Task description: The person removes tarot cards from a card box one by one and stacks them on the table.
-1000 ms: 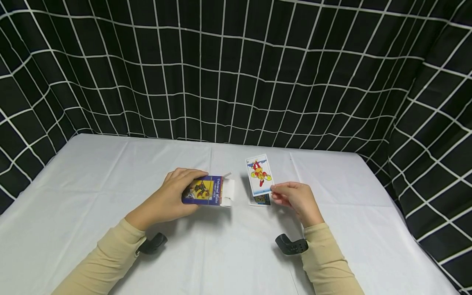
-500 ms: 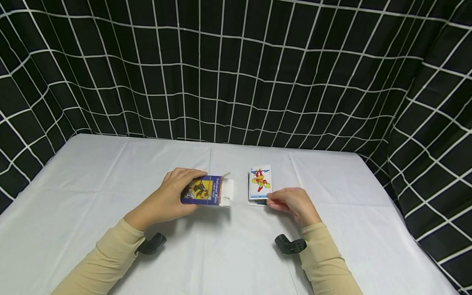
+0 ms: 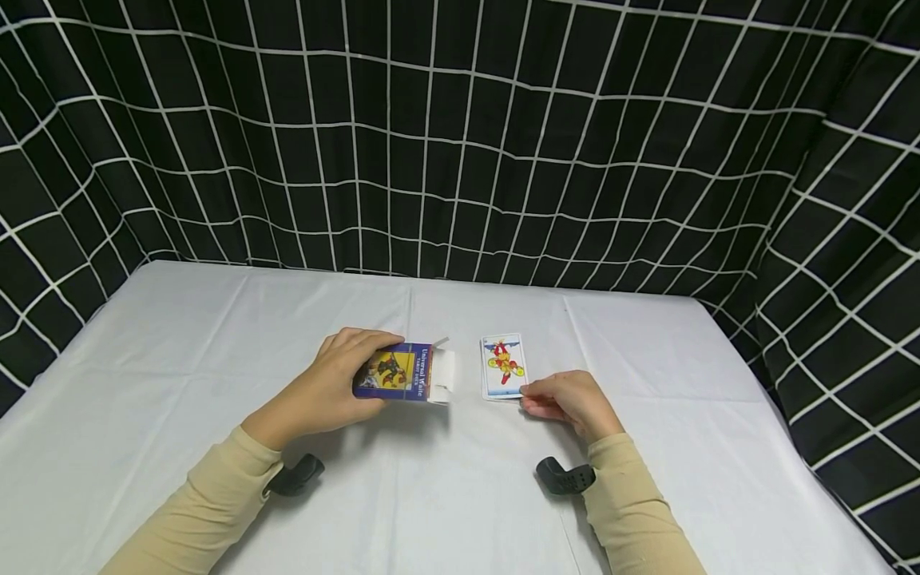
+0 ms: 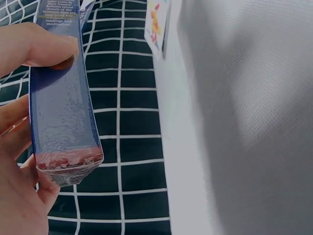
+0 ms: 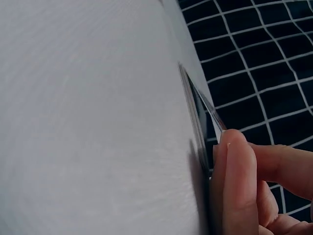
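Note:
My left hand (image 3: pixel 338 379) grips a blue card box (image 3: pixel 391 371) labelled as a tarot deck, thumb along its near side and fingers around the far side. The box's white end flap (image 3: pixel 442 375) stands open toward the right. In the left wrist view the box (image 4: pixel 63 107) shows its blue side and a clear wrap at the bottom end. My right hand (image 3: pixel 571 399) pinches the lower right corner of a picture card (image 3: pixel 505 366) with a red and yellow figure. That card lies over a small stack of cards (image 5: pixel 193 107), its pinched end lifted off the stack in the right wrist view.
A white cloth (image 3: pixel 460 495) with fold creases covers the table. Behind it and at both sides hangs a black curtain (image 3: pixel 431 144) with a white grid. Each wrist carries a black strap-like device (image 3: pixel 566 477).
My right hand has brought the picture card down and toward me, straightening it over the stack, which it now nearly covers. The left hand and the box have stayed in place.

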`<state>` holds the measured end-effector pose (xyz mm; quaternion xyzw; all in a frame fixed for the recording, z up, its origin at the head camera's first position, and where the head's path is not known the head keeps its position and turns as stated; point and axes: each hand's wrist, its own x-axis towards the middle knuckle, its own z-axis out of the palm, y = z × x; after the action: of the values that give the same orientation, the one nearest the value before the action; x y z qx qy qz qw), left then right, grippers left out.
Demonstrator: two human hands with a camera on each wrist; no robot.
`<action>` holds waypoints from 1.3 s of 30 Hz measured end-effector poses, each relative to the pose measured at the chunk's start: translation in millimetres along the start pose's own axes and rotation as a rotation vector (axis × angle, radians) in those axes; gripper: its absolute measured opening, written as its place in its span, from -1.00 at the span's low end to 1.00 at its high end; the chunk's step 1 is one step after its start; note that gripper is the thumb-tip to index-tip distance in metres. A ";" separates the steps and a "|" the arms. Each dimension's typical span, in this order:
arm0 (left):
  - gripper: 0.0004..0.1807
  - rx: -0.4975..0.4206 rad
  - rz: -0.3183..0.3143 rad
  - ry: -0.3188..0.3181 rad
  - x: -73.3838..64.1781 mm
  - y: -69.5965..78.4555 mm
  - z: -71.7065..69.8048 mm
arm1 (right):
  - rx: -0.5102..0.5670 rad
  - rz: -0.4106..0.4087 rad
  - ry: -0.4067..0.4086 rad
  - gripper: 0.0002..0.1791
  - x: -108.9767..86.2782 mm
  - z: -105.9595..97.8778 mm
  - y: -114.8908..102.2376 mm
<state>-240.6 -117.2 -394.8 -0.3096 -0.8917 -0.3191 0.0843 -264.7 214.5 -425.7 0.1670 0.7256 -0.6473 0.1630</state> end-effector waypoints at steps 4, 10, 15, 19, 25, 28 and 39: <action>-0.22 -0.003 -0.005 -0.005 -0.5 0.9 -0.4 | -0.057 -0.008 0.011 -0.86 -1.0 1.7 0.8; -0.22 0.005 -0.005 -0.010 -1.2 2.1 -0.5 | -0.134 -0.009 0.024 -0.86 -1.4 3.8 1.7; -0.22 0.003 -0.005 -0.014 -0.1 1.8 -0.2 | -0.169 -0.017 0.036 -0.88 -1.8 6.6 1.7; -0.22 0.003 -0.001 -0.014 -0.1 1.7 0.1 | -0.211 -0.035 0.062 -0.88 -1.3 9.4 2.0; -0.22 0.000 0.002 -0.018 0.2 2.0 0.9 | -0.261 -0.057 0.103 -0.89 -1.2 12.1 1.9; -0.22 -0.001 0.003 -0.017 0.9 2.7 1.5 | -0.266 -0.060 0.091 -0.89 -0.9 10.5 1.1; -0.21 -0.010 0.013 0.016 -3.5 3.5 8.0 | -0.214 -0.310 0.247 -0.72 -15.9 18.1 -14.4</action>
<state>-235.2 -111.9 -400.4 -0.3134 -0.8873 -0.3256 0.0919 -256.7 194.5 -407.7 0.1132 0.8216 -0.5586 -0.0119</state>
